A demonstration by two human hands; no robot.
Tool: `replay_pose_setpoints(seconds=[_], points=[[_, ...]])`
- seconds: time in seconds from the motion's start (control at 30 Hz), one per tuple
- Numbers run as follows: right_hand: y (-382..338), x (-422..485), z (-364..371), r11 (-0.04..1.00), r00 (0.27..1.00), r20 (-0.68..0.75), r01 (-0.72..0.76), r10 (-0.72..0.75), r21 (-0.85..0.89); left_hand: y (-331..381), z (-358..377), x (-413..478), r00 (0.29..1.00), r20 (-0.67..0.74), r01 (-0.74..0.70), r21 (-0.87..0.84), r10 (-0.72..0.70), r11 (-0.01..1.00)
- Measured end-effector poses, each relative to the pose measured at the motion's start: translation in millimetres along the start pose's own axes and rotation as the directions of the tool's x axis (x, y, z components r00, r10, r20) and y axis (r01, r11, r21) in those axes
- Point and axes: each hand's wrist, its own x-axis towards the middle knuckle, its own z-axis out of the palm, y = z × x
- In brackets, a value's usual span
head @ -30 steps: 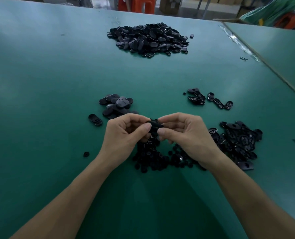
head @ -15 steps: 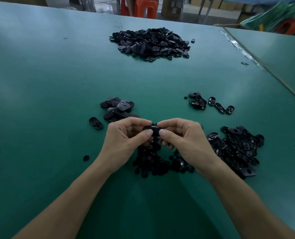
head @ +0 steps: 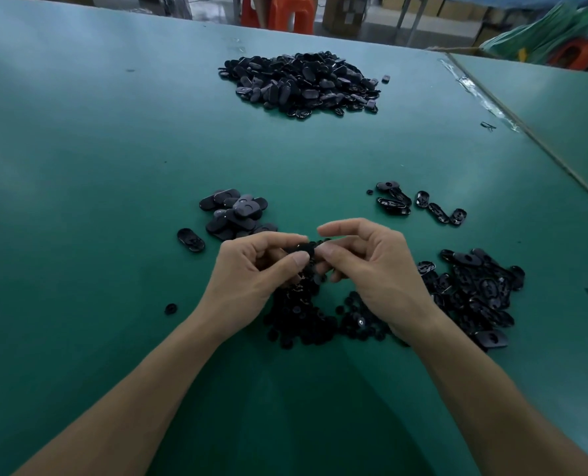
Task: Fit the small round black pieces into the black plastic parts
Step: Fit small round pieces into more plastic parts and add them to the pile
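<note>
Green counter (head: 114, 149) carries everything loose, in heaps. Cardboard boxes (head: 344, 13) sit beyond the far edge, contents not visible. Far pile (head: 303, 84) is black oval parts, the biggest lot. Small stack (head: 234, 214) is just left of the hands, smooth faces up. Right heap (head: 474, 290) lies mostly hollow side up, glossy. Round pieces (head: 306, 324) are heaped directly under the hands, with a stray round piece (head: 170, 308) off to the left.

Held part (head: 301, 248) is above that heap, between both hands: black, oblong, mostly hidden by fingers. Long axis runs left-right, roughly level, one end toward each hand.

Left hand (head: 248, 280) grip: thumb and curled fingers pinch its left end. Right hand (head: 378, 269) grip: thumb and lower fingers pinch the right end, index finger lifted clear. Possibly a round piece sits in it, but it's too dark to tell.
</note>
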Motion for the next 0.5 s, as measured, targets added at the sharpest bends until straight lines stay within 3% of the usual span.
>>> replay_pose_setpoints(seconds=[0.1,0.2,0.33,0.5], points=[[2.8,-0.7,-6.0,0.929,0.998,-0.032,0.041,-0.057,-0.368,-1.8,1.0,1.6,0.998,-0.056,-0.011,-0.045,0.008,0.999],[5.6,-4.2,-5.8,0.775,0.997,0.064,0.065,-0.032,-0.628,-4.4,-0.1,3.0,0.993,-0.113,-0.028,-0.071,0.02,0.997],[10.9,-7.2,-0.7,0.704,0.995,0.101,0.056,0.022,-0.708,-5.4,-2.6,3.4,0.994,-0.105,-0.039,-0.044,0.035,0.998],[9.1,-5.3,0.9,0.715,0.995,0.092,0.039,0.036,-0.699,-3.8,-0.7,2.5,0.992,-0.121,-0.05,-0.068,0.041,0.996]])
